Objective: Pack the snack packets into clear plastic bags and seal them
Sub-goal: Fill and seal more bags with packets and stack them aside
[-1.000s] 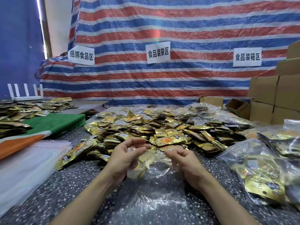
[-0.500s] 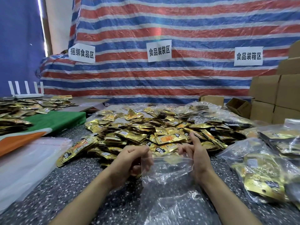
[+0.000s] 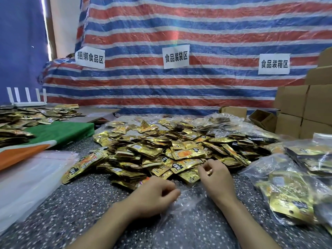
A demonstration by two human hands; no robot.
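A big pile of gold snack packets [image 3: 161, 150] covers the middle of the speckled table [image 3: 75, 212]. In front of it an empty clear plastic bag [image 3: 186, 216] lies crumpled between my forearms. My left hand [image 3: 154, 194] has curled fingers and pinches the bag's upper left edge. My right hand [image 3: 215, 178] is off the bag, at the near edge of the pile. Its fingers and thumb are curled over the packets, and a glint of gold shows between them. Whether it holds a packet is unclear.
Filled clear bags of packets [image 3: 291, 191] lie at the right. A stack of flat empty bags [image 3: 27, 177] sits at the left beside a green and orange cloth [image 3: 59, 133], with more packets [image 3: 21, 121] behind it. Cardboard boxes [image 3: 305, 108] stand at the back right, before a striped tarp.
Both hands held the bag's mouth up and open. The bag has dropped flat to the table, my left hand lowered with it, and my right hand let go and moved forward to the pile.
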